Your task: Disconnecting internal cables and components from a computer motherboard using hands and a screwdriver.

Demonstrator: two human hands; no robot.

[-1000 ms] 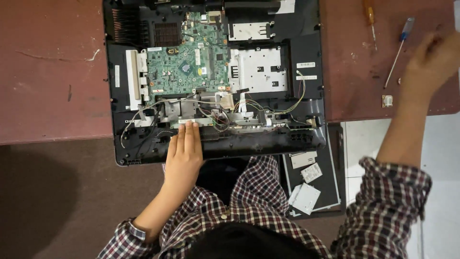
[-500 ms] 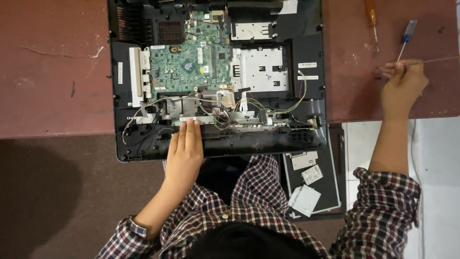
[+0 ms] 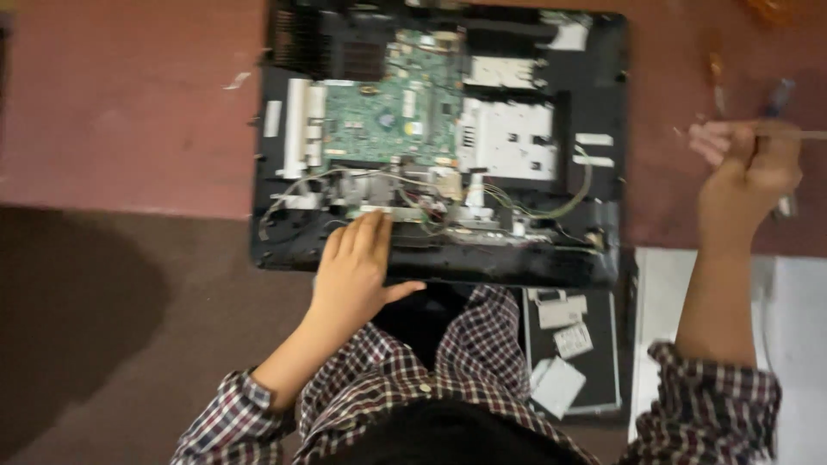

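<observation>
Fingers, right hand (image 3: 748, 168): curled shut round a thin pale rod or tool shaft (image 3: 797, 134) that sticks out to the right; the frame is blurred, so what kind of tool it is cannot be told. The hand hovers over the reddish worktop (image 3: 129, 103), right of the opened computer chassis (image 3: 603, 250) and apart from it. Just behind the knuckles lies a blue-handled screwdriver (image 3: 775, 96), and beyond that an orange-handled tool (image 3: 715, 69), both on the worktop. Fingers, left hand (image 3: 355, 263): flat and together, holding nothing, palm pressed on the black lower edge of the chassis, fingertips touching the tangle of wires (image 3: 405, 194) along the inner front edge, thumb spread toward the body. Chassis: lies flat, back cover off, its near edge overhanging the worktop toward the person. Inside: green circuit board (image 3: 405, 103) at centre, dark vented heatsink (image 3: 327, 52) at upper left, white metal bracket (image 3: 301, 125) to the left of the board, silver shield plate (image 3: 508, 138) to the right, thin cables (image 3: 568, 202) looping along the lower right. Below the chassis, at the person's right knee: a flat black panel (image 3: 603, 379) with pale labels. Sleeves: dark checked shirt (image 3: 465, 353). Step in hand, by judgement: the left hand steadies the chassis while the right brings a tool across. The next move calls for carrying the tip in over the right rim without snagging the cables, the left hand keeping the chassis from sliding.
</observation>
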